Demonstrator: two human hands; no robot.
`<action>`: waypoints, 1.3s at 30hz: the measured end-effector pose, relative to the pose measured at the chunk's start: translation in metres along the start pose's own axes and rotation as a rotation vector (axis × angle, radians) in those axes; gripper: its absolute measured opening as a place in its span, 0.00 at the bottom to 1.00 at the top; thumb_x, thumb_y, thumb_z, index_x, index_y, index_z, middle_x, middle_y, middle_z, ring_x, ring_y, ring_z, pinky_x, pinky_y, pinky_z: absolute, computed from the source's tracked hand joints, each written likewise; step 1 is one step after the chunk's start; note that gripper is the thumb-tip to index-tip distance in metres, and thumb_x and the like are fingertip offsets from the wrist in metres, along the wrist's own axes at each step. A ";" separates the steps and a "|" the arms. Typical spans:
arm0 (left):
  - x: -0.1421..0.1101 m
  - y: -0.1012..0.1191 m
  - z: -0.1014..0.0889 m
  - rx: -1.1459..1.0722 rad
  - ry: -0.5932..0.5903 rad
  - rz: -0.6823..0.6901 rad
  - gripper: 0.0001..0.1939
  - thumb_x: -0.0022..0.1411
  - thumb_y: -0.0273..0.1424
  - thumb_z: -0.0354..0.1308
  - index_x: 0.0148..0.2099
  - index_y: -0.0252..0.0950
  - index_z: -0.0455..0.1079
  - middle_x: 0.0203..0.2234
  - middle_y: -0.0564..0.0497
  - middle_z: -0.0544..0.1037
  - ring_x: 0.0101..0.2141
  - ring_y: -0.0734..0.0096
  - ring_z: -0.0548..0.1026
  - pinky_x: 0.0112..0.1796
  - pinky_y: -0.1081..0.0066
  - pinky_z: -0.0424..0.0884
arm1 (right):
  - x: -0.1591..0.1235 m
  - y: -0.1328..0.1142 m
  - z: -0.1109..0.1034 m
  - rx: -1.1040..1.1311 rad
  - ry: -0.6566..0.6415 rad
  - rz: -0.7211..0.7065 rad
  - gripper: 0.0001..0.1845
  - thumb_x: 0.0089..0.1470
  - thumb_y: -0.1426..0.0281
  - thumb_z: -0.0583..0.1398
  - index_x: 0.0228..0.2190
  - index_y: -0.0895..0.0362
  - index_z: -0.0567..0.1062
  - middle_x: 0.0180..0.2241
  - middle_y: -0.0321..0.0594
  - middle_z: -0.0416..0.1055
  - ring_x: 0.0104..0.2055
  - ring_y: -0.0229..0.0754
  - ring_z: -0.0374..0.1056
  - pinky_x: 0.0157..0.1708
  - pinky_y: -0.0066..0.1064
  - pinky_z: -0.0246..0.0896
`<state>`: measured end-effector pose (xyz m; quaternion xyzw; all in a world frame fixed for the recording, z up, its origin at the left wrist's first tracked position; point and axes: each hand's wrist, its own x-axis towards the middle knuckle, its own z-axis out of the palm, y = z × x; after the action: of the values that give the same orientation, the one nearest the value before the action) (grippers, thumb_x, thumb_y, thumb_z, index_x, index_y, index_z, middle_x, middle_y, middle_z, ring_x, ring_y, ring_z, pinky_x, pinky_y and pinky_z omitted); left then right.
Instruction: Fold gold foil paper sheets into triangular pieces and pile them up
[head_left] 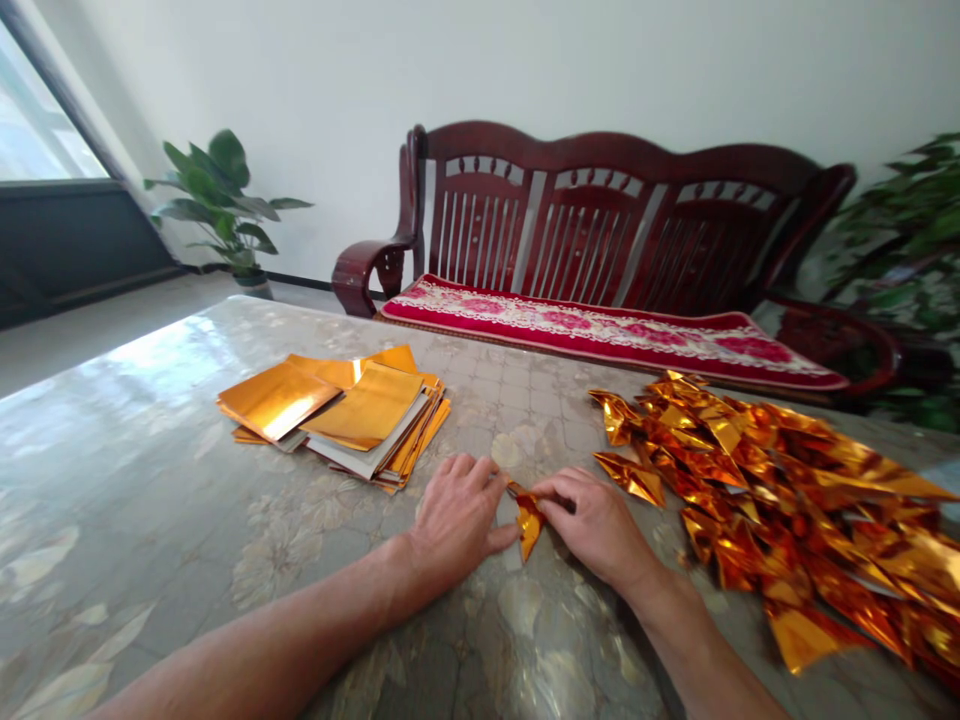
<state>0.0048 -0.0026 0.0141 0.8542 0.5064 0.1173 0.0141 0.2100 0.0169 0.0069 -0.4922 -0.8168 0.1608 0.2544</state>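
Between my two hands, low over the table, is a small folded piece of gold foil paper (529,526) with one pointed end toward me. My right hand (592,515) pinches its right side between thumb and fingers. At its left side my left hand (463,515) has its fingers closed at the upper edge and the thumb near the lower part; its fingertips are partly hidden. Left of my hands lies a stack of flat gold foil sheets (375,405), some with grey undersides showing. To the right spreads a heap of folded gold foil pieces (780,500).
A patterned, glossy table (187,560) carries everything. Behind it stands a dark wooden bench (577,230) with a red floral seat cover (600,330). One potted plant (217,200) is at the far left, and another leafy plant (907,240) at the right edge.
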 end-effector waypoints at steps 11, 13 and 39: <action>0.000 0.001 0.000 0.029 -0.006 0.012 0.19 0.60 0.44 0.62 0.49 0.39 0.71 0.42 0.47 0.74 0.44 0.57 0.69 0.45 0.60 0.64 | -0.002 0.009 -0.002 -0.029 0.007 -0.163 0.14 0.57 0.75 0.57 0.38 0.50 0.81 0.30 0.35 0.73 0.34 0.38 0.70 0.34 0.27 0.62; 0.000 0.000 0.000 0.033 -0.004 0.017 0.20 0.59 0.45 0.62 0.49 0.39 0.71 0.42 0.47 0.74 0.44 0.57 0.69 0.45 0.59 0.64 | -0.002 0.010 -0.003 -0.037 -0.003 -0.190 0.15 0.58 0.76 0.57 0.38 0.50 0.81 0.31 0.36 0.73 0.35 0.37 0.70 0.35 0.27 0.62; 0.000 -0.001 0.000 0.056 0.031 0.033 0.18 0.62 0.45 0.58 0.48 0.40 0.71 0.42 0.46 0.75 0.45 0.56 0.69 0.48 0.58 0.63 | -0.003 -0.004 -0.002 -0.144 -0.063 -0.353 0.15 0.59 0.79 0.55 0.42 0.54 0.78 0.37 0.40 0.71 0.42 0.42 0.63 0.44 0.34 0.60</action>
<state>0.0039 -0.0020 0.0142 0.8606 0.4954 0.1164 -0.0195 0.2091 0.0127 0.0096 -0.3528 -0.9075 0.0700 0.2168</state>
